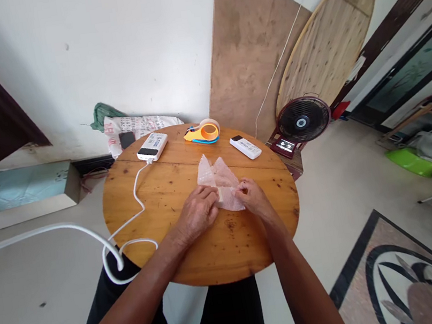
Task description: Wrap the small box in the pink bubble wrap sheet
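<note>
1. My left hand (200, 211) lies flat on the near edge of a pinkish crumpled plastic bag (219, 182), pinning it to the round tabletop (221, 248).
2. My right hand (252, 195) fingers pinch its right corner.
3. A tape dispenser (202, 132) sits well beyond.

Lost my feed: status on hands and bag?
Left hand flat on plastic bag. Right hand pinching its near edge. Tape dispenser, remote lie apart.
</note>
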Available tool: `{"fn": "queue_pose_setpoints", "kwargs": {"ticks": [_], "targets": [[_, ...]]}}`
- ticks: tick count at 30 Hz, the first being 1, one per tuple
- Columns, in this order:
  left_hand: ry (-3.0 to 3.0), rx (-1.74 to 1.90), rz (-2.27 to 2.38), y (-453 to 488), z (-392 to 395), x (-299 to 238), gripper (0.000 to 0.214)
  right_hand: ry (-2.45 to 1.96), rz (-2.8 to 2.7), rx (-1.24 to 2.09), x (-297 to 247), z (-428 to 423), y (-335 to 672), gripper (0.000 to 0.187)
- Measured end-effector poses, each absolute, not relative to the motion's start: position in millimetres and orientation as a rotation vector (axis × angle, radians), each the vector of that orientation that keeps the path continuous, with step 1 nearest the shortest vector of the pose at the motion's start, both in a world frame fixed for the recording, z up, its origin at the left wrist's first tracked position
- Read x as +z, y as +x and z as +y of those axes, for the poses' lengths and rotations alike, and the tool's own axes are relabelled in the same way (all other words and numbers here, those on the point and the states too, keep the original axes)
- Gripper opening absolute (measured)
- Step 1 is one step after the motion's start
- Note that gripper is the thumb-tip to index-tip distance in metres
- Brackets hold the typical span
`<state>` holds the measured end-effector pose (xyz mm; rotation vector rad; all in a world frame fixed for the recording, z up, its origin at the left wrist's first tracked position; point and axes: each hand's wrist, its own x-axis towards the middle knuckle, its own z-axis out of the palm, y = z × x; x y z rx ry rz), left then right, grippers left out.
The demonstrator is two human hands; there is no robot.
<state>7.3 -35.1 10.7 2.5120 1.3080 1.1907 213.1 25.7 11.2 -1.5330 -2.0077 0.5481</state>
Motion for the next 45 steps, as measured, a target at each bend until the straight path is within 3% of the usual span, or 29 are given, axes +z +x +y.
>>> {"fn": "queue_pose_setpoints", "kwargs": {"ticks": [5,23,35,41,45], "targets": [[2.570,1.080,1.414,12.8,-41.3,12.3,0.022,-1.592,-1.992,0.666,13.2,31.4,206.5,0.026],[2.666,0.987,1.383,8.9,-37.4,14.0,0.026,-1.567,-1.914,0.562,12.1,37.8,187.9,0.010],[2.675,1.003,1.389,9.5,-34.5,11.1,0.020,-1.427,-1.773,0.802,20.0,39.6,159.9,0.048],[2.623,1.089,1.436,9.5,-37.4,8.5,0.034,-1.426,-1.805,0.754,25.4,35.0,157.9,0.058],[2.597,1.095,1.525,9.1,-38.0,9.2,0.027,-1.431,-1.841,0.733,32.8,29.1,156.6,0.061]]}}
